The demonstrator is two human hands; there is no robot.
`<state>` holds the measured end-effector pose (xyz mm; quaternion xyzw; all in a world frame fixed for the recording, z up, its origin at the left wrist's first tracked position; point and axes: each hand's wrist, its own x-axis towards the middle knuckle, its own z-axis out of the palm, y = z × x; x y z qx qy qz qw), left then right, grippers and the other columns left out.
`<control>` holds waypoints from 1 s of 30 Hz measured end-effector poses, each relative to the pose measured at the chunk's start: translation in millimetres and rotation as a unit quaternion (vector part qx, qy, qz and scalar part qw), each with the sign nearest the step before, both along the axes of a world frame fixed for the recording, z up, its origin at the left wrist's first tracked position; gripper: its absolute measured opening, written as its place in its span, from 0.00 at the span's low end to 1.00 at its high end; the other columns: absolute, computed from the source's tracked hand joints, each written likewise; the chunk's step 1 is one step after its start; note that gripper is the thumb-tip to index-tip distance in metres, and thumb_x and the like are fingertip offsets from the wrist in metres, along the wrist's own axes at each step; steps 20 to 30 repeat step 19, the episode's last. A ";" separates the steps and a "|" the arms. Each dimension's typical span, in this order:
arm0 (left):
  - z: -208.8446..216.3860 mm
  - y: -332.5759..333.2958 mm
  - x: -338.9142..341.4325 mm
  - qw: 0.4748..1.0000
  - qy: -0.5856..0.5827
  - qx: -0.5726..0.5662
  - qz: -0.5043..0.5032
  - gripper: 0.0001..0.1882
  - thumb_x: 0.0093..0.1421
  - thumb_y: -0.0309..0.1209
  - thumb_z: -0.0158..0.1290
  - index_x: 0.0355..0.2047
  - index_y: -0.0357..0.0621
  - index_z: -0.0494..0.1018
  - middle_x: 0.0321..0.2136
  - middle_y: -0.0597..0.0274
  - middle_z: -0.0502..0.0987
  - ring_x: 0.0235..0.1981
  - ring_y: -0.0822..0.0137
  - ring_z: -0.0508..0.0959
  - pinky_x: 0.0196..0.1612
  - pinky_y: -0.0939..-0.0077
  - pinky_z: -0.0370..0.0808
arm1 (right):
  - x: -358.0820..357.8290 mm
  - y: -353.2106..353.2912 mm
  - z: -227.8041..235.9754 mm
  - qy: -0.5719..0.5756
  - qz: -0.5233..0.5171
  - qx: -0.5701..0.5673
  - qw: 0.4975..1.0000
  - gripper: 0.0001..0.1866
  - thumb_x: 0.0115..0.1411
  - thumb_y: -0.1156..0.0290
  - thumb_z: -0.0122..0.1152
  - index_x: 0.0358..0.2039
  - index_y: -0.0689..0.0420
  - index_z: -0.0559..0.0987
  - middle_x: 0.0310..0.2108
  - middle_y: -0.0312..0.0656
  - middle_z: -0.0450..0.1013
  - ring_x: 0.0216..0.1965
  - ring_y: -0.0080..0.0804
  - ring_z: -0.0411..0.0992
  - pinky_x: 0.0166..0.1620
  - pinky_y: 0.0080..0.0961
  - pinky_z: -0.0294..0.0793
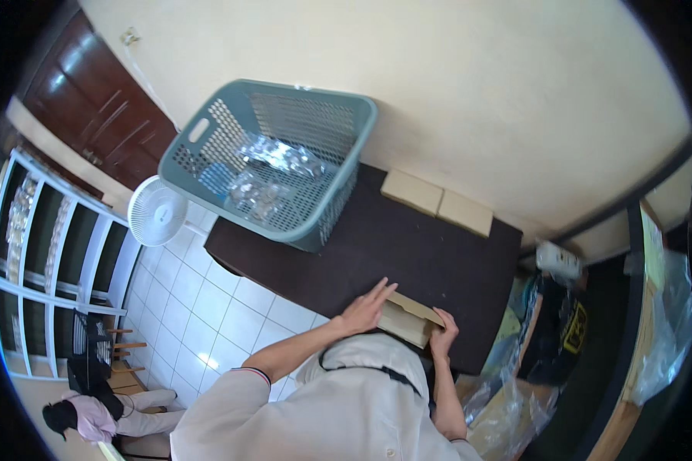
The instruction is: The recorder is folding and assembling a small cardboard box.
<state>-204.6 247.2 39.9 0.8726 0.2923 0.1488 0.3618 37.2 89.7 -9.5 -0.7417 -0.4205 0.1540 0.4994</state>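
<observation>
A small tan cardboard box (404, 323) with a raised flap sits at the near edge of the dark table, close against my body. My left hand (366, 309) grips its left end, the fingers stretched along the flap. At the right end, my right hand (444, 336) curls round the side with its fingers bent over the flap's corner. The inside of the box shows only in part, and I cannot tell whether anything lies in it. Two more tan cardboard boxes (412, 191) (466, 213) rest end to end at the table's far edge, by the wall.
On the table's left part stands a large grey-green plastic basket (332, 206) holding several shiny clear packets (284, 156). Dark cloth covers the table (407, 246). A white fan (158, 211) is beyond its left end. Plastic bags (507, 415) lie at the right. A person (92, 415) sits far left.
</observation>
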 end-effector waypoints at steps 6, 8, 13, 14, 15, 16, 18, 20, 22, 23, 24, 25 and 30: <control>172.4 46.8 0.8 0.995 0.062 0.047 -0.061 0.26 0.62 0.28 0.63 0.61 0.41 0.75 0.48 0.41 0.84 0.38 0.42 0.86 0.41 0.50 0.84 | 53.0 72.8 -5.2 0.034 -0.005 0.037 0.999 0.19 0.55 0.91 0.60 0.47 0.65 0.86 0.43 0.51 0.84 0.47 0.42 0.83 0.53 0.34 0.80; 236.9 90.3 -3.4 0.991 -0.135 -0.026 0.006 0.08 0.63 0.29 0.66 0.38 0.37 0.84 0.30 0.54 0.86 0.26 0.65 0.86 0.32 0.71 0.83 | 82.6 92.2 -16.0 0.097 -0.055 -0.027 0.993 0.12 0.64 0.82 0.67 0.47 0.66 0.84 0.38 0.45 0.84 0.42 0.32 0.81 0.50 0.30 0.79; 266.9 298.8 -49.6 0.931 -0.245 0.058 0.263 0.10 0.69 0.31 0.62 0.33 0.37 0.82 0.26 0.62 0.85 0.25 0.77 0.82 0.29 0.80 0.78 | 111.4 117.6 -42.5 0.131 -0.053 0.028 0.990 0.12 0.66 0.75 0.69 0.47 0.67 0.83 0.35 0.36 0.81 0.37 0.22 0.77 0.42 0.25 0.77; 243.3 351.4 -58.2 0.926 -0.213 0.077 0.301 0.10 0.67 0.32 0.65 0.33 0.37 0.83 0.24 0.60 0.85 0.24 0.74 0.83 0.29 0.77 0.79 | 112.5 116.8 -50.7 0.163 -0.125 0.047 0.978 0.15 0.65 0.74 0.70 0.50 0.67 0.82 0.37 0.38 0.82 0.39 0.24 0.79 0.42 0.26 0.78; 222.8 391.6 -62.8 0.926 -0.130 0.153 0.321 0.13 0.58 0.36 0.67 0.29 0.36 0.83 0.26 0.51 0.86 0.29 0.56 0.87 0.35 0.64 0.82 | 115.0 112.9 -56.4 0.194 -0.201 0.066 0.958 0.19 0.65 0.74 0.71 0.53 0.67 0.81 0.40 0.40 0.83 0.40 0.26 0.80 0.42 0.26 0.79; 194.9 425.6 -79.6 0.935 -0.046 0.134 0.325 0.16 0.54 0.40 0.68 0.32 0.38 0.85 0.30 0.46 0.86 0.35 0.47 0.87 0.43 0.57 0.84 | 108.2 107.8 -54.9 0.204 -0.204 0.024 0.957 0.23 0.64 0.73 0.72 0.58 0.67 0.78 0.43 0.44 0.83 0.42 0.30 0.81 0.44 0.27 0.80; 149.4 473.4 -125.3 0.923 0.167 0.131 0.321 0.19 0.53 0.42 0.67 0.37 0.40 0.87 0.34 0.40 0.86 0.42 0.44 0.87 0.52 0.58 0.83 | 90.0 106.7 -50.5 0.241 -0.206 -0.054 0.947 0.32 0.64 0.72 0.73 0.66 0.65 0.72 0.47 0.50 0.83 0.44 0.33 0.83 0.47 0.28 0.82; 126.6 487.5 -140.5 0.903 0.246 0.178 0.303 0.20 0.53 0.42 0.66 0.42 0.42 0.88 0.41 0.34 0.85 0.47 0.43 0.86 0.58 0.59 0.81 | 83.7 102.2 -51.9 0.267 -0.215 -0.090 0.935 0.37 0.64 0.72 0.74 0.70 0.63 0.68 0.48 0.53 0.83 0.44 0.34 0.83 0.50 0.27 0.82; 126.6 487.5 -140.5 0.903 0.246 0.178 0.303 0.20 0.53 0.42 0.66 0.42 0.42 0.88 0.41 0.34 0.85 0.47 0.43 0.86 0.58 0.59 0.81 | 83.7 102.2 -51.9 0.267 -0.215 -0.090 0.935 0.37 0.64 0.72 0.74 0.70 0.63 0.68 0.48 0.53 0.83 0.44 0.34 0.83 0.50 0.27 0.82; 126.6 487.5 -140.5 0.903 0.246 0.178 0.303 0.20 0.53 0.42 0.66 0.42 0.42 0.88 0.41 0.34 0.85 0.47 0.43 0.86 0.58 0.59 0.81 | 83.7 102.2 -51.9 0.267 -0.215 -0.090 0.935 0.37 0.64 0.72 0.74 0.70 0.63 0.68 0.48 0.53 0.83 0.44 0.34 0.83 0.50 0.27 0.82; 126.6 487.5 -140.5 0.903 0.246 0.178 0.303 0.20 0.53 0.42 0.66 0.42 0.42 0.88 0.41 0.34 0.85 0.47 0.43 0.86 0.58 0.59 0.81 | 83.7 102.2 -51.9 0.267 -0.215 -0.090 0.935 0.37 0.64 0.72 0.74 0.70 0.63 0.68 0.48 0.53 0.83 0.44 0.34 0.83 0.50 0.27 0.82; 126.6 487.5 -140.5 0.903 0.246 0.178 0.303 0.20 0.53 0.42 0.66 0.42 0.42 0.88 0.41 0.34 0.85 0.47 0.43 0.86 0.58 0.59 0.81 | 83.7 102.2 -51.9 0.267 -0.215 -0.090 0.935 0.37 0.64 0.72 0.74 0.70 0.63 0.68 0.48 0.53 0.83 0.44 0.34 0.83 0.50 0.27 0.82; 126.6 487.5 -140.5 0.903 0.246 0.178 0.303 0.20 0.53 0.42 0.66 0.42 0.42 0.88 0.41 0.34 0.85 0.47 0.43 0.86 0.58 0.59 0.81 | 83.7 102.2 -51.9 0.267 -0.215 -0.090 0.935 0.37 0.64 0.72 0.74 0.70 0.63 0.68 0.48 0.53 0.83 0.44 0.34 0.83 0.50 0.27 0.82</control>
